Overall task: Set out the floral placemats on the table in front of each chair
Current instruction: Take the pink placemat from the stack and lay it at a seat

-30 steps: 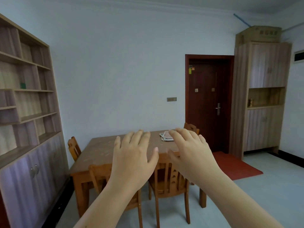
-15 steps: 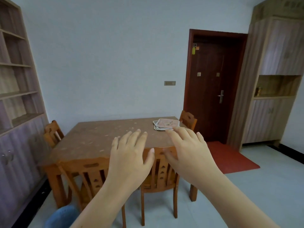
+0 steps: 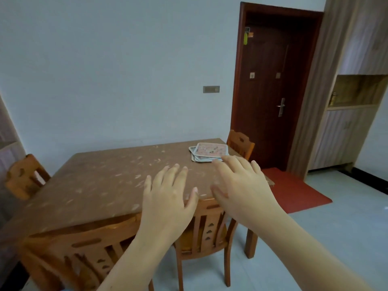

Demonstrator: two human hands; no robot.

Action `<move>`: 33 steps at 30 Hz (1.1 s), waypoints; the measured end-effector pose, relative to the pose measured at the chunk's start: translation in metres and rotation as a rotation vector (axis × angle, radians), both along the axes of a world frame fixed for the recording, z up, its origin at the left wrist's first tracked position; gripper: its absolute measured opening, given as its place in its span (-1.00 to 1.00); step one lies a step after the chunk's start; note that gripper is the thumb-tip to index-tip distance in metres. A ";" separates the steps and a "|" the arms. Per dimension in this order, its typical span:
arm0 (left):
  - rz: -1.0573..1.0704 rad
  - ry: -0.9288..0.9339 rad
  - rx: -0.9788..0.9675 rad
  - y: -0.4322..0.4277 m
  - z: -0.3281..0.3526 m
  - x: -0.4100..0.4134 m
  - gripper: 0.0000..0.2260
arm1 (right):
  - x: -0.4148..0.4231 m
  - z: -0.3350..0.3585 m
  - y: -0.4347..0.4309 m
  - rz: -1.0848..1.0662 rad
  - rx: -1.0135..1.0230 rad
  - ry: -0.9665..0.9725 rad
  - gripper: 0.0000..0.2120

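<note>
both hands are out flat and empty, left hand (image 3: pixel 168 198) and right hand (image 3: pixel 241 185) with fingers spread, probably reaching for the mats (image 3: pixel 210 151). these lie loosely stacked at the table's (image 3: pixel 105 181) far right corner, long sides roughly along the far edge, none yet set before the chairs (image 3: pixel 241 143).
</note>
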State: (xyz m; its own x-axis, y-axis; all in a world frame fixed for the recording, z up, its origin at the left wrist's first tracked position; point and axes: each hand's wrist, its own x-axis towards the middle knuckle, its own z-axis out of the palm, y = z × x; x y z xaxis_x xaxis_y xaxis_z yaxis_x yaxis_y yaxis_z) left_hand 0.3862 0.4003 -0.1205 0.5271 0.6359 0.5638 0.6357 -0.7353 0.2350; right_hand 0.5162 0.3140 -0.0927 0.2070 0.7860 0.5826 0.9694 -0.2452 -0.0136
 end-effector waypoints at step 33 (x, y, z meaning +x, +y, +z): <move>0.020 -0.006 -0.165 0.280 -0.078 0.329 -0.59 | 0.336 -0.082 0.285 -0.091 -0.188 0.226 -0.58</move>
State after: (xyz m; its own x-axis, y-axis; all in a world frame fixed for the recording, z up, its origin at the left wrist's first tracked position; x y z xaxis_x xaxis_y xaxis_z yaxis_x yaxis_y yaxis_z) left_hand 0.7153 0.6801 -0.1988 0.5105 0.7302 0.4540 0.6476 -0.6739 0.3556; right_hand 0.8525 0.5986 -0.1748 0.3893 0.8480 0.3597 0.9209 -0.3496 -0.1724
